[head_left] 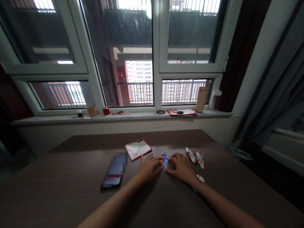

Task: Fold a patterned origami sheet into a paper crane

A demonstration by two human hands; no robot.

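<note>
Both my hands rest on a dark wooden table [71,190] and meet at a small folded piece of printed paper [165,161] with blue and red on it. My left hand [148,167] pinches its left side, forefinger pointing up. My right hand [181,166] pinches its right side, fingers curled; a band with a small charm sits on that wrist. A finished paper crane [196,157] lies just right of my right hand.
A phone [115,171] and a red-edged leaflet [138,148] lie left of my hands. On the stone window sill [59,119] stand small cups, a red pot, scissors, a ring, papers, a tall tan cylinder [201,99] and a bottle. A curtain hangs at the right.
</note>
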